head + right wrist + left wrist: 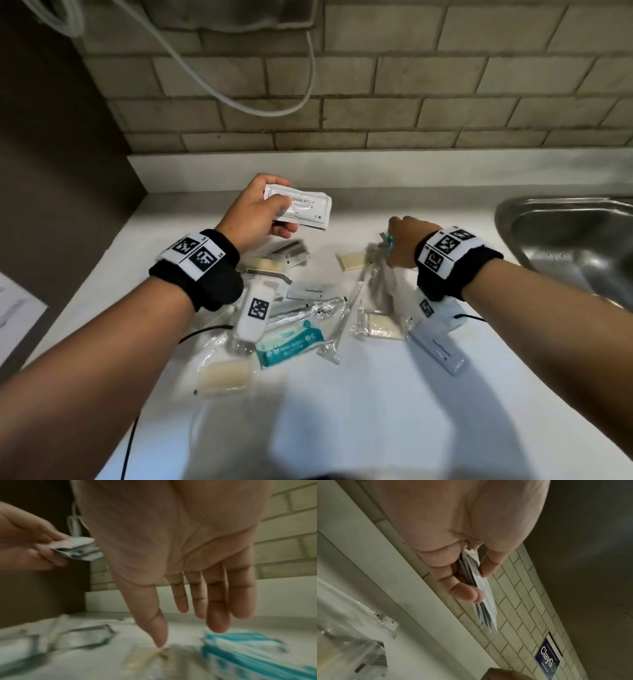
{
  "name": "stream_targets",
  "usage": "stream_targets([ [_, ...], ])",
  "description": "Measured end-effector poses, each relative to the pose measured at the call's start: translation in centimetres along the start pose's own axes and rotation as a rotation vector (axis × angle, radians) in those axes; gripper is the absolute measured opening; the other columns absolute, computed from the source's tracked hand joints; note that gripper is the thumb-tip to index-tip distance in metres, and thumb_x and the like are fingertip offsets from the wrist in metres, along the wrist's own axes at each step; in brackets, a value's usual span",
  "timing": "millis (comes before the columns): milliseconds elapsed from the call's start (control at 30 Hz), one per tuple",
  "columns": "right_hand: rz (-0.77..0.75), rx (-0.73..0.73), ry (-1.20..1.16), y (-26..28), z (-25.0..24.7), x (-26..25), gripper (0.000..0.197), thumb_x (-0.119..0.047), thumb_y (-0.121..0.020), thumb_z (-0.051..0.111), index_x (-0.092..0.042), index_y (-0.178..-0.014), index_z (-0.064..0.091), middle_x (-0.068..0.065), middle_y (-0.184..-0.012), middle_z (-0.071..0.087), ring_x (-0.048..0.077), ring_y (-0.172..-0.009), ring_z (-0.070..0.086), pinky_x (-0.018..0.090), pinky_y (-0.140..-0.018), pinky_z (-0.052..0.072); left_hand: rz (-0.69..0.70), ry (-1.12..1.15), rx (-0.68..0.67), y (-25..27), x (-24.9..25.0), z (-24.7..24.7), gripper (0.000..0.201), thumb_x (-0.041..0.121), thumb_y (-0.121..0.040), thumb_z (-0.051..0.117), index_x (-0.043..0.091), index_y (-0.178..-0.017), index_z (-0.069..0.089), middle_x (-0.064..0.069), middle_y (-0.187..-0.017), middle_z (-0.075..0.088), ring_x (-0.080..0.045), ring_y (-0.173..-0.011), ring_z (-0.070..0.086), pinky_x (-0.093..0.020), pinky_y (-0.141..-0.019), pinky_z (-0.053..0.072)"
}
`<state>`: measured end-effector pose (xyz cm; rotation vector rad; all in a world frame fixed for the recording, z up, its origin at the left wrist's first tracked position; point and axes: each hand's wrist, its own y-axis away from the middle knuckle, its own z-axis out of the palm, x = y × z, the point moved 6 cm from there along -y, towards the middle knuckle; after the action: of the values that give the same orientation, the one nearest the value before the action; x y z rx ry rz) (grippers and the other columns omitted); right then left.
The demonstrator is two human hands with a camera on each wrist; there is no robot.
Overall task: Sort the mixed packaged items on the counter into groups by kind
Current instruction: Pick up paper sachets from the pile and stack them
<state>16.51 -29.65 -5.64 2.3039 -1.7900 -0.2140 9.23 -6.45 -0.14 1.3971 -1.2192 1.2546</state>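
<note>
The fingers of the left hand were clamped, with the thumb on top, on a small stack of flat white shampoo sachets, held up off the white worktop toward the tiled wall. From the left wrist view the stack showed edge-on, several thin packets pressed between thumb and fingertips. The right hand reached down over the scattered pile with its fingers straight and slightly apart, holding nothing; the thumb tip touched a clear wrapper on the worktop, and the fingertips hung just above a teal and white packet. That view was blurred.

On the worktop between the arms lay the mixed items: a teal and white sachet, a small white box printed "Toothpaste", a second white toothpaste box near the right wrist, pale cream soap bars in clear wrap, and long clear plastic sleeves. A steel sink sat at the right edge.
</note>
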Motion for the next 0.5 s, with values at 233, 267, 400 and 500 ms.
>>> stream_targets([
  [233,-0.653,-0.258,-0.102,9.2,1.8,-15.5,0.046,-0.041,-0.075,0.077,-0.019,-0.110,0.058,-0.003,-0.106,0.063,0.019,-0.095,0.060,0.031,-0.080,0.050,0.018,-0.014,0.078,2.2,0.1,-3.7,0.021,0.003,-0.095,0.044,0.014,-0.114,0.047,-0.011,-0.094,0.065,-0.018,-0.055,0.062,-0.025,-0.051,0.052],
  [267,-0.708,-0.277,-0.052,10.1,2.7,-17.1,0.049,-0.041,-0.072,0.079,-0.018,-0.110,0.057,-0.004,-0.104,0.063,0.020,-0.094,0.060,0.031,-0.078,0.050,0.016,-0.021,0.090,2.5,0.1,-4.4,0.021,0.003,-0.096,0.044,0.014,-0.114,0.047,-0.011,-0.094,0.065,-0.019,-0.055,0.062,-0.025,-0.051,0.052],
  [400,-0.766,-0.185,0.101,10.2,5.1,-19.4,0.052,-0.033,-0.069,0.078,-0.023,-0.111,0.049,-0.003,-0.105,0.062,0.021,-0.093,0.060,0.027,-0.067,0.040,0.004,-0.007,0.132,3.4,0.0,-6.7,0.018,0.004,-0.096,0.045,0.018,-0.107,0.049,-0.010,-0.095,0.063,-0.021,-0.057,0.062,-0.024,-0.050,0.052],
  [500,-0.732,-0.315,0.071,9.5,4.7,-19.5,0.056,-0.033,-0.074,0.080,-0.019,-0.119,0.051,-0.006,-0.104,0.058,0.014,-0.086,0.051,0.023,-0.064,0.036,0.003,-0.005,0.166,3.8,0.0,-8.4,0.018,0.004,-0.097,0.045,0.017,-0.109,0.048,-0.010,-0.095,0.063,-0.021,-0.058,0.062,-0.024,-0.049,0.052],
])
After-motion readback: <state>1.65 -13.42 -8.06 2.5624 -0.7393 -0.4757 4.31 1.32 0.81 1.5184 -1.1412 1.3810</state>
